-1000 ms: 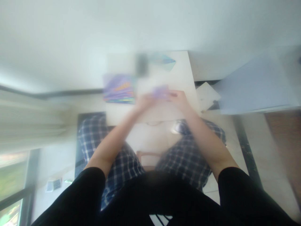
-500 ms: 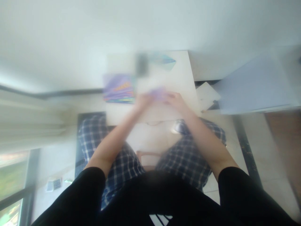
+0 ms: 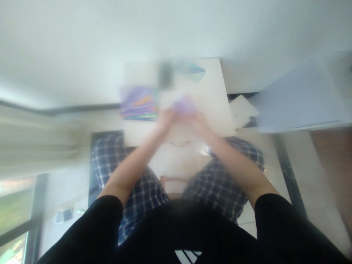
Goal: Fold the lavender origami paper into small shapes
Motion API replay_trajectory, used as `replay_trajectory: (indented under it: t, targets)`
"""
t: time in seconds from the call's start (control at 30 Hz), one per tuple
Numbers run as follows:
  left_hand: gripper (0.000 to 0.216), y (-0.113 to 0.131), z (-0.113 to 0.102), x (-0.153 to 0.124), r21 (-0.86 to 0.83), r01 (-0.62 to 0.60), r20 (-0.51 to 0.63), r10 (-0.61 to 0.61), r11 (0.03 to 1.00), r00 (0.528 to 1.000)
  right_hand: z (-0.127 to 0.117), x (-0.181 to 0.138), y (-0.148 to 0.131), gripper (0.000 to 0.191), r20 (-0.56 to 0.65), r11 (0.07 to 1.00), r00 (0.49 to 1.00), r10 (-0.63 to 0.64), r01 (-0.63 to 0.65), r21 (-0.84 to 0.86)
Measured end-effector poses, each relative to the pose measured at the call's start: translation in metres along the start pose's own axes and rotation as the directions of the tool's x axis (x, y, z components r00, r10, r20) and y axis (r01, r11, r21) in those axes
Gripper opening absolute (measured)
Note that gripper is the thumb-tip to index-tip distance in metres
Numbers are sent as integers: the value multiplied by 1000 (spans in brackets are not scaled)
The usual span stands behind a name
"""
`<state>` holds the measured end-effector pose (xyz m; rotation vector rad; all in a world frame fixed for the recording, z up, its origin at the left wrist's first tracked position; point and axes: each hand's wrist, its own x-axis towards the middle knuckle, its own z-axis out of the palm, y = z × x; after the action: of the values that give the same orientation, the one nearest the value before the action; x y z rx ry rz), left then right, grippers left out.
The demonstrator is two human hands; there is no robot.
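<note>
The picture is blurred. My left hand [image 3: 166, 120] and my right hand [image 3: 198, 123] meet over a small white table [image 3: 214, 99], close together, both touching a small pale purple piece of paper [image 3: 183, 105]. The fingers are smeared, so their grip is unclear. A purple, colourfully printed pack [image 3: 138, 103] lies on the table just left of my left hand. A dark upright object [image 3: 165, 74] stands at the table's far side, with a folded teal paper shape [image 3: 194, 71] to its right.
My checked trousers and black sleeves fill the lower view. A large pale blue sheet [image 3: 299, 101] and a white sheet [image 3: 242, 110] lie to the right of the table. Tiled floor, a dark frame and a window sit at the left.
My right hand has moved left and nearer to my left hand. The purple paper has shifted slightly left and away from me.
</note>
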<state>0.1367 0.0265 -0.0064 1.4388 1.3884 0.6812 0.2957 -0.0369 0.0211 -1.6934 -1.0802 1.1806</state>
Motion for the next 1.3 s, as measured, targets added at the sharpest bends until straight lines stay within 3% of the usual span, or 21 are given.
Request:
replay_trajectory:
  t: [0.17, 0.27, 0.4, 0.53, 0.77, 0.93, 1.1, 1.3]
  targets:
    - [39, 2, -3, 4, 114, -76, 110, 64, 991, 992, -2, 3, -2, 42, -100, 999, 994, -33, 29, -42]
    - [41, 6, -7, 5, 171, -79, 163, 51, 982, 985, -3, 3, -1, 45, -69, 999, 997, -41, 41, -7]
    - [32, 7, -11, 8, 212, -27, 151, -5, 977, 989, -3, 6, -1, 49, -42, 1000, 999, -21, 21, 18]
    - [33, -6, -9, 16, 128, 16, 43, -21, 992, 999, -2, 11, 0, 52, -1, 995, 1000, -21, 21, 97]
    - [32, -17, -7, 23, -9, -106, 55, 107, 994, 993, -6, 12, 6, 47, 27, 993, 1000, -6, 3, 121]
    - [35, -6, -15, 16, -75, -62, 87, 69, 995, 994, -11, 7, 2, 49, 26, 977, 998, 51, -56, 207]
    - [30, 1, -11, -4, -43, -85, 275, 94, 995, 957, -11, 4, 5, 46, 0, 949, 998, 66, -63, 310]
    - [18, 10, -10, -26, 8, 31, 247, -32, 999, 968, -6, -14, 6, 39, -10, 923, 994, 104, -93, 373]
